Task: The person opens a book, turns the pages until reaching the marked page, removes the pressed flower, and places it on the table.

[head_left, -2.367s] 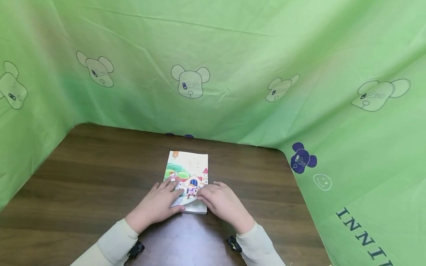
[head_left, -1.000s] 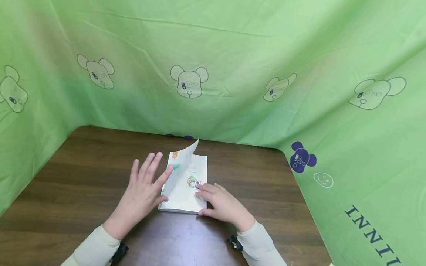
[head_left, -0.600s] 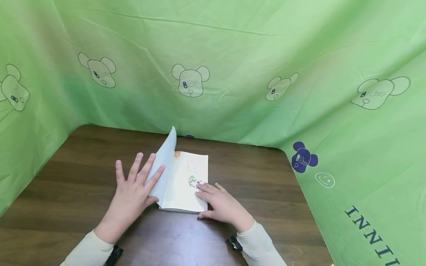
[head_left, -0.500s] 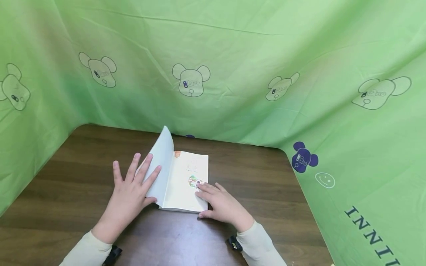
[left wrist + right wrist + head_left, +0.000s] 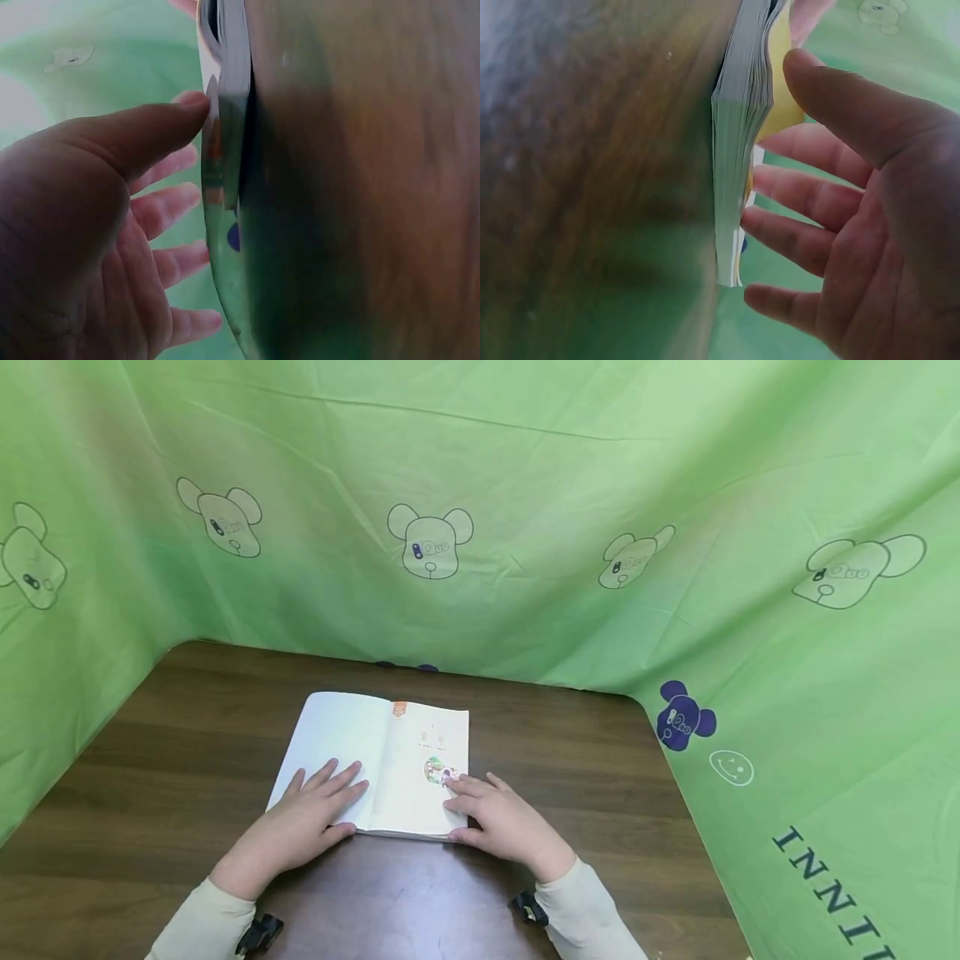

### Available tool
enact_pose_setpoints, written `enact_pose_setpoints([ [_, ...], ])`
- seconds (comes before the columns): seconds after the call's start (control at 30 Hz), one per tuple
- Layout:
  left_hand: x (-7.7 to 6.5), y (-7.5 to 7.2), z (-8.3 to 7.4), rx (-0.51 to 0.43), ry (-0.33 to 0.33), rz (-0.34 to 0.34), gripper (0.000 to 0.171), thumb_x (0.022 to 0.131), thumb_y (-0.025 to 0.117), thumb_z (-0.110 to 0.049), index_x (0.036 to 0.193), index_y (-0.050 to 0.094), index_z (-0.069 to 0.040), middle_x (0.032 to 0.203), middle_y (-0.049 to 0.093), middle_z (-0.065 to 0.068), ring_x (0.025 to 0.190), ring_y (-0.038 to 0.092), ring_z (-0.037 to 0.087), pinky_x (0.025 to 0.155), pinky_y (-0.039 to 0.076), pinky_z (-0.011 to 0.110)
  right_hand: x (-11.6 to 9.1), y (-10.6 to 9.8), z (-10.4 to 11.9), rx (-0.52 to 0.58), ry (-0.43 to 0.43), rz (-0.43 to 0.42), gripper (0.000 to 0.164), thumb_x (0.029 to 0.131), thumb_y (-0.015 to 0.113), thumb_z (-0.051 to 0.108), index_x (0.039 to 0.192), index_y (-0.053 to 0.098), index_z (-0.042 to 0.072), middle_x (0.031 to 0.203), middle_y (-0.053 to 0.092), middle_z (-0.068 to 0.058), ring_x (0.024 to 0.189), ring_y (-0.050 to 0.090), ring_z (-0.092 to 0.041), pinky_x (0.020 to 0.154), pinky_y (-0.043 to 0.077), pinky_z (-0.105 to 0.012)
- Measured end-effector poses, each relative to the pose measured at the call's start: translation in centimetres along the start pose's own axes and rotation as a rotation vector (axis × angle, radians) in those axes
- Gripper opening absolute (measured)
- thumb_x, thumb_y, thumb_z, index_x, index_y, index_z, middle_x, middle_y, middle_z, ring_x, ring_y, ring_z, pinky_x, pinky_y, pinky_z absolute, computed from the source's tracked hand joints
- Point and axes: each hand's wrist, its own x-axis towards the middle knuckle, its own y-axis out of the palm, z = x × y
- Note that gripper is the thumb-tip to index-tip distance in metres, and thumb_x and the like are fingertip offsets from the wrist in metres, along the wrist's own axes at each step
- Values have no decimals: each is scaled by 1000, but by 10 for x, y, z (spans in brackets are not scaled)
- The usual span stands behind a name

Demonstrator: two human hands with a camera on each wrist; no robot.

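Note:
A paperback book [image 5: 411,806] lies spread on the table, its front cover [image 5: 337,727] turned over to the left with the pale inner side up. The title page on the right carries a small colourful picture and an orange tag at the top. My left hand [image 5: 300,822] rests on the lower part of the cover, fingers straight and spread. On the page's lower right corner lies my right hand [image 5: 502,818], fingers extended. In the right wrist view the thick page block [image 5: 739,135] stands beside my thumb; the left wrist view shows the thumb at the cover's edge.
The brown wooden table [image 5: 600,810] extends around the book. A green cloth [image 5: 525,485] printed with bear heads hangs along its back and both sides. Black straps [image 5: 528,910] sit at both wrists over light sleeves.
The front cover has swung from closed, through upright, down to the left. My left hand has followed it and now rests on it; my right hand has stayed on the page's right edge.

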Motion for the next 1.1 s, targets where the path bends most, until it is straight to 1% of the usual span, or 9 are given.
enact_pose_setpoints([
  [0.17,4,5,-8,-69,-49,22,59,96,70,-42,147,57,-15,161,44,10,149,31,49,109,26,78,0,-3,-2,-37,-72,-26,16,95,73,30,107,77,19,142,64,-4,136,57,-24,111,41,-61],
  [0.3,9,5,-16,-127,-121,31,60,95,69,-48,143,60,-13,158,46,15,147,31,53,106,25,82,0,-3,-4,-66,-116,-48,5,95,73,23,98,77,21,137,68,-3,132,61,-23,108,46,-57],
  [0.43,11,9,-20,-156,-179,27,62,93,71,-50,141,62,-11,157,47,16,147,31,54,106,24,83,0,-2,-4,-78,-125,-47,4,96,72,23,96,75,22,135,69,-2,130,62,-23,107,47,-53],
  [0.5,12,11,-21,-164,-192,35,67,92,72,-51,145,58,-11,158,45,16,148,29,54,107,21,83,1,-2,-4,-77,-124,-53,4,97,71,23,95,73,22,134,70,-1,129,63,-22,106,48,-52],
  [0.6,12,14,-22,-178,-175,50,71,90,74,-51,149,53,-17,160,40,18,148,25,57,106,16,86,2,-2,-5,-76,-128,-86,4,98,69,22,95,69,21,124,73,1,124,66,-20,103,51,-49],
  [0.7,9,15,-24,-184,-162,62,68,91,73,-50,150,52,-23,161,36,21,148,19,61,105,13,87,4,0,-4,-79,-137,-124,3,99,67,21,97,65,19,109,72,5,110,68,-14,97,53,-44],
  [0.77,8,15,-26,-178,-159,56,62,93,71,-49,148,56,-25,161,35,22,148,18,62,104,13,88,4,0,-4,-92,-136,-153,3,100,66,22,98,64,19,99,69,8,97,68,-11,94,53,-40],
  [0.87,7,14,-31,-173,-166,39,58,94,70,-48,145,60,-24,161,36,23,148,19,62,104,13,88,4,-1,-3,-108,-131,-214,4,100,65,23,102,65,19,93,68,11,85,66,-8,89,55,-37],
  [1.1,10,17,-38,-161,-219,-26,54,93,69,-51,140,65,-25,159,41,21,146,24,61,103,15,88,5,-6,1,-129,-107,-357,4,101,66,24,104,66,22,93,71,13,86,69,-6,82,56,-35],
])
